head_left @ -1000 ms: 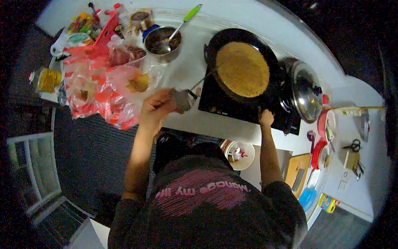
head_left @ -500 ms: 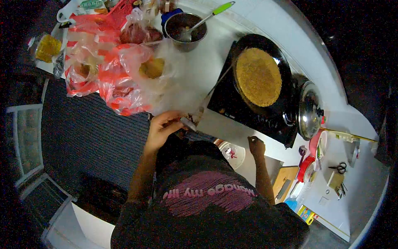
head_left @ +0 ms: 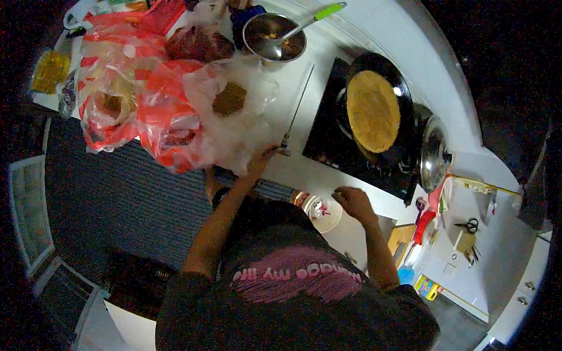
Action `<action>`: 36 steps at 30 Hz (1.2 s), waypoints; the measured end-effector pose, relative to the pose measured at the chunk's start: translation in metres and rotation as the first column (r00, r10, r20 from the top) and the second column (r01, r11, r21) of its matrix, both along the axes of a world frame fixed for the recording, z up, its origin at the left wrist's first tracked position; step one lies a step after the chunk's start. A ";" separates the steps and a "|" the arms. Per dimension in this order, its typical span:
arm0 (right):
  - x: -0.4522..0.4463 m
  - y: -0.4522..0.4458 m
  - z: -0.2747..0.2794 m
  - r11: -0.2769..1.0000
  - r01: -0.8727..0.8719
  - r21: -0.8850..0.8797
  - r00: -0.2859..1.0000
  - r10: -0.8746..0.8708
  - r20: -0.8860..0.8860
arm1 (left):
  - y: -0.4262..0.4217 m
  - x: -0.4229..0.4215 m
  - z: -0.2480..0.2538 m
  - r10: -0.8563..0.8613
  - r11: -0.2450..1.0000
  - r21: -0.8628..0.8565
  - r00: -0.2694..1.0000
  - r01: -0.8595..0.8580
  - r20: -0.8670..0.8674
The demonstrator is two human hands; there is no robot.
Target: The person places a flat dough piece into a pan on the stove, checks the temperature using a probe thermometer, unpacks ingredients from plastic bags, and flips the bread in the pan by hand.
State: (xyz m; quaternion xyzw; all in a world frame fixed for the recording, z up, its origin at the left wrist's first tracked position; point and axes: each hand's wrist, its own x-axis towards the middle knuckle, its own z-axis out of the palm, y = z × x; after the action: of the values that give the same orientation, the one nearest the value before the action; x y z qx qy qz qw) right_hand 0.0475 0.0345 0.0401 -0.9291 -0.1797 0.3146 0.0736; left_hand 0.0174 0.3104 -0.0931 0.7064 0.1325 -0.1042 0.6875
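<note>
My left hand (head_left: 263, 158) reaches over the front edge of the counter, its fingers closed at the near end of a long thin metal rod (head_left: 297, 109). That end is wider; the rod lies slanting across the white counter, left of the black cooktop (head_left: 324, 139). My right hand (head_left: 353, 202) rests at the counter edge below the cooktop, fingers curled, with nothing visible in it. A round, flat, golden-brown cake (head_left: 373, 111) lies in a dark pan (head_left: 404, 90) on the cooktop.
Red-and-white plastic bags (head_left: 167, 126) crowd the left counter. Behind them stands a metal bowl (head_left: 249, 41) holding a green-handled ladle (head_left: 319, 16). A glass lid (head_left: 432, 155) leans right of the pan. Scissors (head_left: 469, 225) lie farther right. A bin (head_left: 333, 225) stands below the counter.
My left hand has moved up and right onto the counter with the rod, which now lies farther from me. My right hand has shifted slightly left. The whole view has shifted a little.
</note>
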 end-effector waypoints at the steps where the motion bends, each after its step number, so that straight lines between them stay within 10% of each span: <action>1: 0.014 0.021 0.017 0.996 0.024 0.082 0.999 -0.021 -0.041 | 0.003 0.006 0.002 -0.054 0.997 0.047 0.998 0.055 -0.029; 5: 0.101 0.128 0.091 0.962 -0.181 0.205 0.939 0.107 0.326 | 0.012 0.014 0.002 -0.153 0.977 0.146 0.988 0.154 -0.019; 6: 0.133 0.160 0.106 0.986 -0.164 0.013 0.916 0.147 0.374 | 0.015 0.013 0.003 -0.165 0.974 0.159 0.986 0.163 -0.002; 8: 0.217 0.191 0.080 0.887 -0.453 0.084 0.693 0.291 0.660 | 0.020 0.008 0.008 -0.189 0.966 0.182 0.982 0.182 0.026; 16: 0.415 0.241 -0.048 0.654 -0.406 -0.638 0.161 0.739 0.655 | 0.086 -0.028 0.100 -0.270 0.959 0.156 0.931 0.237 0.245; 19: 0.413 0.260 -0.030 0.641 -0.343 -0.687 0.465 0.751 0.468 | 0.148 -0.015 0.142 -0.158 0.979 0.181 0.921 0.098 0.355; 24: 0.335 0.280 0.067 0.629 -0.389 -0.673 0.304 0.777 0.551 | 0.240 0.092 0.127 0.436 0.859 0.044 0.772 -0.511 0.463; 27: 0.283 0.283 0.116 0.602 -0.429 -0.674 0.255 0.796 0.549 | 0.253 0.140 0.139 0.116 0.209 0.673 0.701 -0.710 0.704; 32: 0.235 0.263 0.148 0.723 -0.209 -0.658 0.495 0.659 0.567 | 0.261 0.186 0.094 0.250 0.410 0.781 0.882 -0.471 0.401; 36: 0.208 0.225 0.120 0.918 -0.206 -0.339 0.742 0.372 0.557 | 0.273 0.195 0.067 0.216 0.532 0.648 0.827 -0.546 0.520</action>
State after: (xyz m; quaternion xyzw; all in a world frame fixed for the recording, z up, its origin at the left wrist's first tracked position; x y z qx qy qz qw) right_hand 0.2555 0.2590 0.1604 -0.9419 -0.2949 0.0253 -0.1586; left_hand 0.2129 0.5838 -0.0256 0.8887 0.1835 0.2570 0.3323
